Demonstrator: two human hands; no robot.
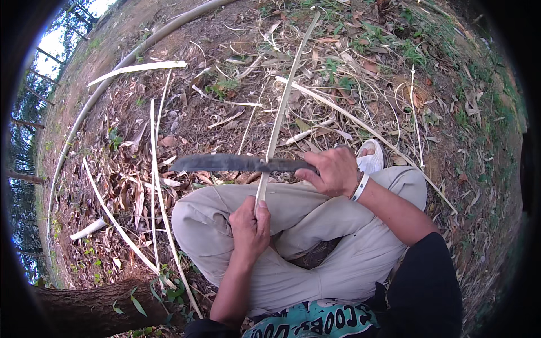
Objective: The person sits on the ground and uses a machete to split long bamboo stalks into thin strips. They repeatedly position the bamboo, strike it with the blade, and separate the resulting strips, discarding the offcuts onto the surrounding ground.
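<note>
Head view: my left hand [251, 228] pinches the strip [280, 115] by its near end, seemingly to steady its length toward half past twelve, while my right hand [333, 170] clasps the knife [222, 163], blade crossing toward nine, probably for control.

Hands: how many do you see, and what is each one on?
2: the left hand grips a pale bamboo strip; the right hand holds a dark machete by its handle. Neither is hidden.
</note>
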